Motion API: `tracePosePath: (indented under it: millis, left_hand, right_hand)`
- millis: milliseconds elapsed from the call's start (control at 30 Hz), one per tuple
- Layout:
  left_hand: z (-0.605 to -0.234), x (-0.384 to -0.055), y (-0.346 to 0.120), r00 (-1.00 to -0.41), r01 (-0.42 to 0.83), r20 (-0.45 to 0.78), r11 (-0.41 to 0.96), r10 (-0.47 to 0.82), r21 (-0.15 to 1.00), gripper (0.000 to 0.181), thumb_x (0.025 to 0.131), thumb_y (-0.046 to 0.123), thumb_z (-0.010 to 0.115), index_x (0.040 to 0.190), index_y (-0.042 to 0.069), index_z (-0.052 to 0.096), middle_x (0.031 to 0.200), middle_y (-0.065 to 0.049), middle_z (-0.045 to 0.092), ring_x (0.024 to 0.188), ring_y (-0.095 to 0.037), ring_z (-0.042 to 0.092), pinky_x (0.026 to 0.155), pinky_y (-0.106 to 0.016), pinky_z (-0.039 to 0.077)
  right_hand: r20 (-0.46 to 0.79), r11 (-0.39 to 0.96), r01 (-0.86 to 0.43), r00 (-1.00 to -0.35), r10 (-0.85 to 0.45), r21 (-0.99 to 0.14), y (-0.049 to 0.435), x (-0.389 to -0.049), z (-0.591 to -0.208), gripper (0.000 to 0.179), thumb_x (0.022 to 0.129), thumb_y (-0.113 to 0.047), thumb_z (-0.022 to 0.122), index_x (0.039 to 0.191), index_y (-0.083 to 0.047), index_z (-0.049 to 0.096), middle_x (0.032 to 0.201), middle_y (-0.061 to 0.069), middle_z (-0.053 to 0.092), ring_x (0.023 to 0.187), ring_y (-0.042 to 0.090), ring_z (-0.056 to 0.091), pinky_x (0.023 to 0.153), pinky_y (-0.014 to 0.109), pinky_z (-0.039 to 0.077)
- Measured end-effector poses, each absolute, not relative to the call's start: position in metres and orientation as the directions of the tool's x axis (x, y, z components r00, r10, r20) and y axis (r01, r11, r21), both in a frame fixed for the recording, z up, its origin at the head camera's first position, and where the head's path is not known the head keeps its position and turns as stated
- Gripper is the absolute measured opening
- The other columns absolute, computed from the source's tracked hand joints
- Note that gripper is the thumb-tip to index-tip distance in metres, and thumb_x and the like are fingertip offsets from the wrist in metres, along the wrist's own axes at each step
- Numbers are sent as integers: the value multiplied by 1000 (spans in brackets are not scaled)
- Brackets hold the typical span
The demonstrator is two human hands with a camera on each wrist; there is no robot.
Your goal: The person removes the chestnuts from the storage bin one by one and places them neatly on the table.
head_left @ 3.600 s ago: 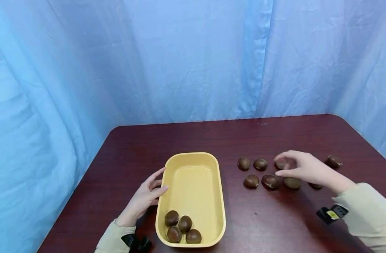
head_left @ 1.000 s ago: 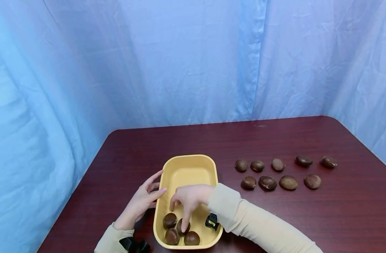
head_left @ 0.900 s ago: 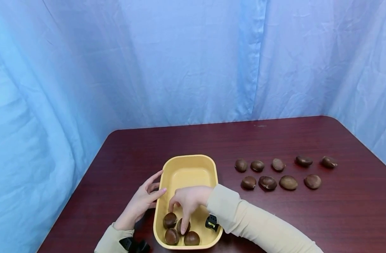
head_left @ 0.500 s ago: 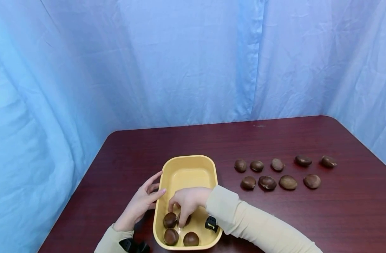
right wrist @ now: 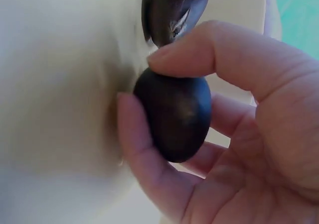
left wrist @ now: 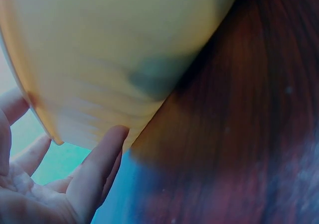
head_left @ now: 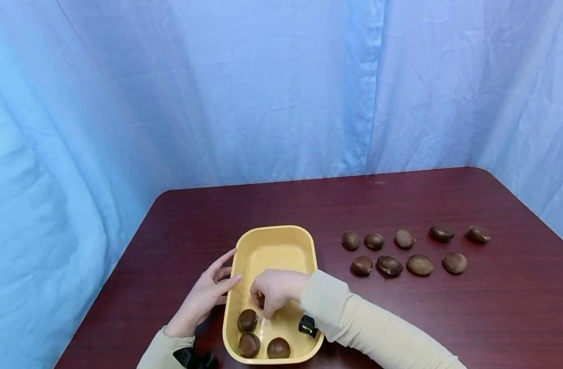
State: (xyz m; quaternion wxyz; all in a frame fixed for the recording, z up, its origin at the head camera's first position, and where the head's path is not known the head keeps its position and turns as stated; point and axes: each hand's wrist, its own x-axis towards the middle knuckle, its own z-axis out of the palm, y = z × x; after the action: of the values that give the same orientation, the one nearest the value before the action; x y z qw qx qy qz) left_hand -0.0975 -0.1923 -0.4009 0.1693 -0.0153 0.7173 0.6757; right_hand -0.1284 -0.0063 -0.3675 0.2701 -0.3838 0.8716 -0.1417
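A yellow tray (head_left: 281, 259) sits on the table, and three brown chestnuts lie loose at its near end: one chestnut (head_left: 247, 321) by the left wall, another chestnut (head_left: 249, 345) below it, and a third chestnut (head_left: 278, 348) to their right. Inside the tray, my right hand (head_left: 278, 288) pinches a dark chestnut (right wrist: 174, 114) between thumb and fingers; the head view shows only a sliver of it. My left hand (head_left: 205, 296) holds the tray's left side, thumb over the rim, its other fingers (left wrist: 102, 159) along the outer wall.
Several more chestnuts (head_left: 419, 265) lie in two rows on the dark red table (head_left: 401, 318), right of the tray. Blue curtains (head_left: 281, 92) hang behind the table and along its sides. The right forearm (head_left: 378, 323) crosses the tray's right rim.
My right hand has moved from the table chestnuts into the tray, pinched one chestnut there and drawn it away from the other three. The left hand stays at the tray's side.
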Motion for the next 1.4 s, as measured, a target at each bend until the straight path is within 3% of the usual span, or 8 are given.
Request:
tracePosePath:
  millis: [267, 500, 767, 1067, 1400]
  left_hand:
    - [-400, -97, -194, -943, -246, -261, 96, 205, 964, 65, 95, 17, 58, 151, 22, 24, 137, -27, 42, 100, -24, 64, 76, -39, 56]
    - [-400, -96, -194, -940, -249, -261, 85, 218, 965, 67, 95, 18, 58, 151, 21, 23, 137, -27, 41, 99, -24, 64, 76, -38, 56]
    - [-400, -97, -195, -943, -247, -259, 85, 209, 965, 68, 94, 18, 60, 151, 20, 24, 134, -26, 44, 98, -22, 64, 75, -37, 56]
    - [-400, -95, -195, -943, -258, -269, 83, 193, 963, 66, 94, 15, 59, 150, 20, 25, 135, -27, 43, 98, -22, 64, 75, -39, 56]
    - [-401, -94, -194, -946, -251, -261, 75, 192, 965, 67, 93, 15, 60, 150, 19, 25, 134, -27, 44, 96, -22, 66, 75, -40, 57]
  right_hand:
    - [-274, 638, -640, -580, -767, -428, -5, -132, -361, 16, 73, 3, 67, 75, -13, 66, 70, -9, 54, 65, 6, 47, 58, 16, 38]
    - [-218, 598, -614, -580, -784, -515, -1, -136, -352, 18, 75, 4, 63, 83, -11, 68, 75, -7, 56, 66, 7, 46, 58, 17, 38]
    - [-133, 511, -617, -553, -823, -599, 10, -145, -321, 18, 78, 2, 65, 93, -6, 68, 71, -6, 49, 65, 7, 42, 61, 19, 34]
    - [-48, 467, -676, -540, -840, -570, 29, -149, -288, 20, 81, -1, 63, 98, -11, 66, 74, -6, 49, 67, 8, 40, 67, 22, 36]
    - [130, 416, -737, -557, -820, -532, 65, -146, -302, 22, 80, 2, 62, 99, -9, 66, 81, -3, 54, 74, 9, 46, 72, 23, 45]
